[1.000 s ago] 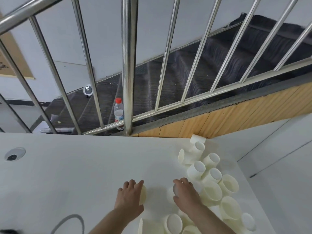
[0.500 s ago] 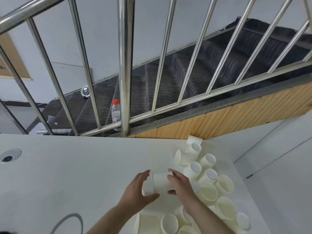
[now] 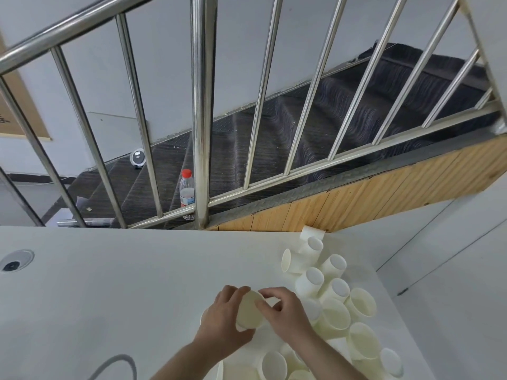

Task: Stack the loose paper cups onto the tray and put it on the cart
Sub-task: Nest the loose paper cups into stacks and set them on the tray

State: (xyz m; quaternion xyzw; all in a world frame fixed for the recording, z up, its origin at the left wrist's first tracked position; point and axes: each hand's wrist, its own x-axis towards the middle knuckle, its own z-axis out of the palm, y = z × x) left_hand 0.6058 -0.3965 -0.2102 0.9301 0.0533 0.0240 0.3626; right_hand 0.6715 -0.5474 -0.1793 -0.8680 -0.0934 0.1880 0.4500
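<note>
Barely begun: both hands clasp one paper cup [image 3: 248, 311] low on the white worktop [image 3: 109, 283], left hand [image 3: 223, 322] wrapped around it, right hand [image 3: 285, 315] pinching its upper end. Loose cups [image 3: 333, 305] crowd the 3 o'clock edge. Neither tray nor cart is visible. Open room lies toward 9 o'clock; a railing [image 3: 201, 111] stands at 12.

White desk [image 3: 115, 283], round grommet [image 3: 16, 260] near its left edge. Beyond its far edge: steel railing [image 3: 201, 111], dark stairs [image 3: 301, 127], water bottle [image 3: 187, 189], grey walls.
</note>
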